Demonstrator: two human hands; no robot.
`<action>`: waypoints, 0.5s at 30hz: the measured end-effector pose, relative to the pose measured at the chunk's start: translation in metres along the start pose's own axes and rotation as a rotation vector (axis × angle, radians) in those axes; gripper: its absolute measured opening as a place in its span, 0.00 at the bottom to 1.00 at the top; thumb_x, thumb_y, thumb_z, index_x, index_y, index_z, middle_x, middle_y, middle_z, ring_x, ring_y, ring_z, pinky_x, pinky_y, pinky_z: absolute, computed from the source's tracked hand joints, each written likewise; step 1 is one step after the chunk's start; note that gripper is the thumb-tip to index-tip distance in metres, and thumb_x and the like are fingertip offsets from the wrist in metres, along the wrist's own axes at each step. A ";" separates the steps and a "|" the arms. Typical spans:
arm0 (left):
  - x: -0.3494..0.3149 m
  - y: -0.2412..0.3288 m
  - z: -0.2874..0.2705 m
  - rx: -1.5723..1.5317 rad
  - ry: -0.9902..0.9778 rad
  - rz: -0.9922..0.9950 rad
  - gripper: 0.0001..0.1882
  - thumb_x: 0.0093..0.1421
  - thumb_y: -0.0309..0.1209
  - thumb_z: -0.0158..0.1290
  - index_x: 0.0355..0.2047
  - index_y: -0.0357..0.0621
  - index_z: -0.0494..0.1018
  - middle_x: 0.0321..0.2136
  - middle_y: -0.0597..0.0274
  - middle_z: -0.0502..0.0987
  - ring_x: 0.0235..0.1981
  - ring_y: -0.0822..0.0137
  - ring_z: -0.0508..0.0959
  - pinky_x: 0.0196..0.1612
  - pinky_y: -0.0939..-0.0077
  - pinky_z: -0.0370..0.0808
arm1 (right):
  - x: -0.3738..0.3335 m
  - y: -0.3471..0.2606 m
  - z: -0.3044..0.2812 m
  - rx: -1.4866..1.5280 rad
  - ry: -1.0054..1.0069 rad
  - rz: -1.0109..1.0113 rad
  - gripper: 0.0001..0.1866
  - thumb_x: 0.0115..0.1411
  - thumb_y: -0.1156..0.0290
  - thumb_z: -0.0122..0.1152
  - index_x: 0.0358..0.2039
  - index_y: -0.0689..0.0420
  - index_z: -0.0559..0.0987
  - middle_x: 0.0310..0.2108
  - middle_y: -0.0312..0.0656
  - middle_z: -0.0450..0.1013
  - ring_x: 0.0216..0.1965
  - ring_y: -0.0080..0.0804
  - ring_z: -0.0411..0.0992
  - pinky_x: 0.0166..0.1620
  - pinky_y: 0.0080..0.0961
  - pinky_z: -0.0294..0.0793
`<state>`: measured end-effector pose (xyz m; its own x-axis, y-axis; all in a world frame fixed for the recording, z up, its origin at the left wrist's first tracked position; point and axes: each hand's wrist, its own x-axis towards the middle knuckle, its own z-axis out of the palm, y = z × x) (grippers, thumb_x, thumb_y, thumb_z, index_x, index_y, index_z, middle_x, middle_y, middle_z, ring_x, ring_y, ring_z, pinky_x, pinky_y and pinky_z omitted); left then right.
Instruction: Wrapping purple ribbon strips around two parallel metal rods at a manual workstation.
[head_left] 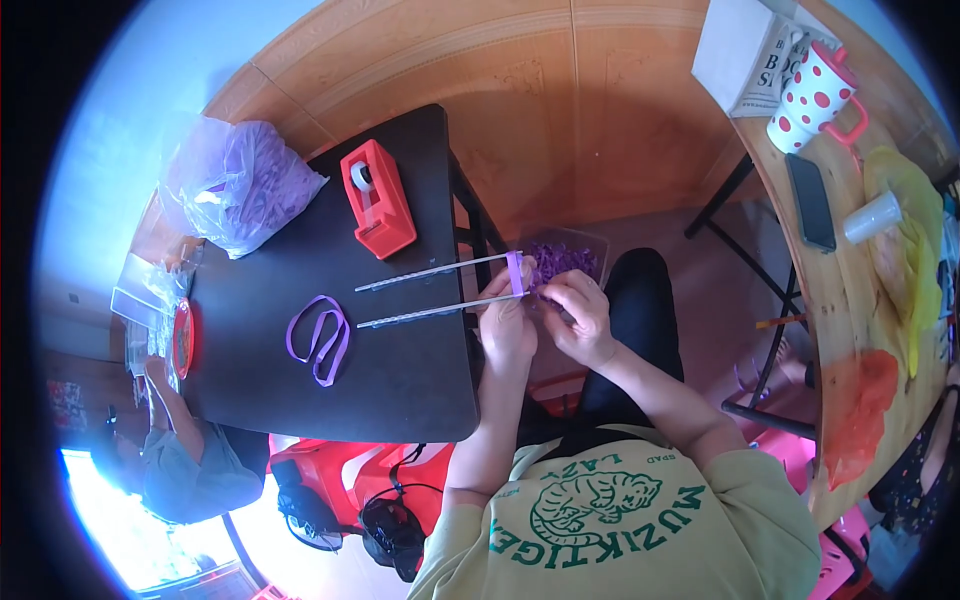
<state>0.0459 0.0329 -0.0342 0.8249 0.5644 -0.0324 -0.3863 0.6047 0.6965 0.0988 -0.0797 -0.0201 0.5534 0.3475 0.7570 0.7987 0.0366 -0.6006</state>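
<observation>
My left hand (pixel 508 328) is closed around the right ends of two thin metal rods (pixel 420 314), which lie roughly parallel and reach out over the black table's edge. A band of purple ribbon (pixel 515 274) wraps across both rods near that hand. Just to the right, my right hand (pixel 578 312) pinches at the ribbon, its fingertips close to the left hand; the exact grip is partly hidden. Behind both hands, a clear container (pixel 598 243) holds many curled purple ribbon pieces (pixel 560 262). A loose loop of purple ribbon (pixel 335 345) rests on the table.
On the black table (pixel 410 395) stand a red tape dispenser (pixel 385 210) and a plastic bag of purple pieces (pixel 250 190). At right, a wooden table (pixel 795 215) bears a dotted tumbler (pixel 815 100), a phone (pixel 811 200) and a yellow bag (pixel 895 270). Other people sit at both sides.
</observation>
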 end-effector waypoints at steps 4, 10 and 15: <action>-0.004 0.001 0.009 -0.001 0.021 -0.026 0.11 0.61 0.25 0.51 0.42 0.32 0.74 0.41 0.55 0.77 0.44 0.67 0.75 0.52 0.77 0.69 | 0.003 0.003 0.007 -0.097 -0.006 -0.025 0.14 0.40 0.85 0.64 0.30 0.61 0.76 0.26 0.43 0.71 0.27 0.42 0.71 0.29 0.31 0.69; -0.005 0.002 0.008 0.010 -0.002 -0.023 0.10 0.62 0.26 0.51 0.42 0.35 0.75 0.40 0.58 0.76 0.45 0.68 0.73 0.52 0.76 0.67 | 0.005 0.000 0.011 -0.098 0.016 0.010 0.13 0.41 0.84 0.64 0.30 0.61 0.76 0.24 0.43 0.69 0.25 0.41 0.70 0.27 0.32 0.67; -0.005 0.000 0.005 0.010 -0.004 -0.022 0.10 0.62 0.27 0.51 0.42 0.35 0.75 0.41 0.58 0.76 0.45 0.68 0.73 0.53 0.76 0.67 | 0.008 0.001 0.014 -0.080 0.002 0.060 0.13 0.41 0.85 0.62 0.30 0.62 0.76 0.22 0.43 0.68 0.23 0.41 0.69 0.27 0.31 0.66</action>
<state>0.0441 0.0271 -0.0304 0.8348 0.5487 -0.0452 -0.3637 0.6112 0.7030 0.1008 -0.0635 -0.0185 0.6011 0.3447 0.7210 0.7805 -0.0594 -0.6223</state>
